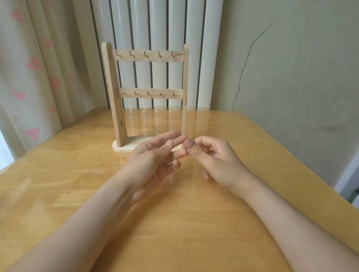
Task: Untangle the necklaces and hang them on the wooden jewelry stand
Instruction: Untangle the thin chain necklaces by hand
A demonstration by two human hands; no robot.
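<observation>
A wooden jewelry stand [148, 93] stands upright at the far middle of the table, with two crossbars of small brass hooks; every hook is bare. Just in front of its base, my right hand [216, 161] pinches a small bunch of thin pinkish chain [189, 144] between thumb and forefinger. My left hand [154, 158] is beside it, palm turned up, fingers stretched out with the fingertips near the chain. Whether the left fingers touch the chain is unclear. Most of the necklace is hidden in the fingers.
The wooden table [180, 230] has a glossy clear cover. A white radiator [159, 21] stands behind the stand, a heart-patterned curtain [23, 71] hangs at the left, and a cracked wall is at the right. The table's right edge runs diagonally.
</observation>
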